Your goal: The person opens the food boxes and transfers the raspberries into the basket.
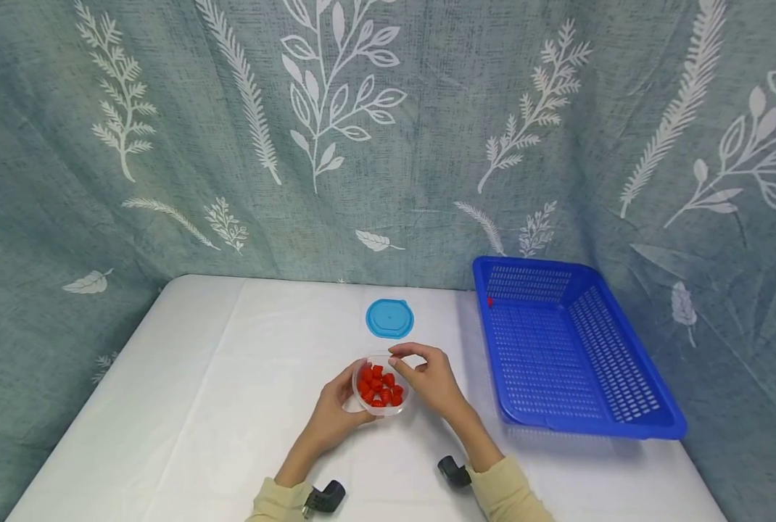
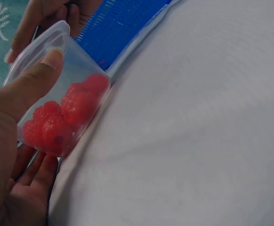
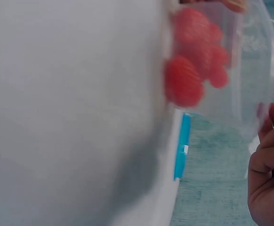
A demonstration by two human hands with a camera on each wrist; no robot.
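A clear plastic container (image 1: pixel 381 410) holds several red raspberries (image 1: pixel 376 384); it is tilted in the left wrist view, where raspberries (image 2: pixel 79 107) show through its wall. My left hand (image 1: pixel 336 417) grips the container from the left, thumb on the near side and fingers around the far side and underneath. At the far right of the rim, my right hand (image 1: pixel 432 377) has its thumb and index finger together, seeming to pinch the rim. Its fingers (image 3: pixel 272 146) lie close against the container edge in the right wrist view. No raspberry shows clearly between those fingertips.
Behind the container, a blue lid (image 1: pixel 389 319) lies flat on the white table (image 1: pixel 264 362). A large blue basket (image 1: pixel 590 428) stands at the right, with a small red thing (image 1: pixel 489 301) at its far left corner. A patterned curtain (image 1: pixel 427 145) hangs behind the table.
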